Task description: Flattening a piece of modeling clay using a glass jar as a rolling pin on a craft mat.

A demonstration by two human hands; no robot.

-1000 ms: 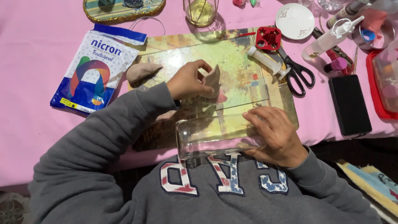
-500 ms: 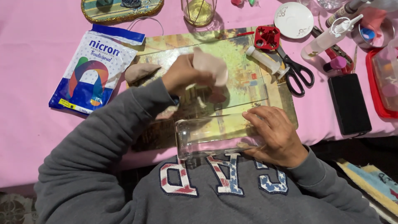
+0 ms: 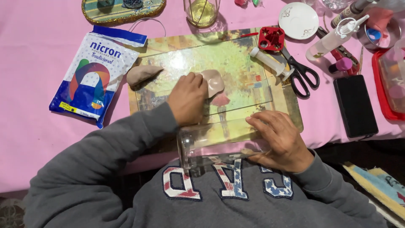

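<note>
My left hand [image 3: 187, 99] rests on the clear sheet over a picture mat [image 3: 240, 63], its fingers curled on the edge of a flat beige clay piece [image 3: 214, 82] that lies on the sheet. A second beige clay lump [image 3: 141, 74] sits at the mat's left edge, apart from the hand. My right hand [image 3: 280, 139] lies over a clear glass bottle [image 3: 211, 145] that is on its side along the table's near edge, gripping its right end.
A blue and white bag [image 3: 95, 74] lies left of the mat. Right of it are a white tube [image 3: 268, 61], a red cutter [image 3: 271, 39], scissors [image 3: 301, 74], a black phone [image 3: 354, 105], a glue bottle [image 3: 333, 38] and a red tray [image 3: 386, 84]. A glass jar [image 3: 201, 10] and a saucer [image 3: 298, 20] stand behind.
My left hand lifted the clay piece, turned it and set it down flat on the sheet, a little farther from me. The right hand and bottle stayed put.
</note>
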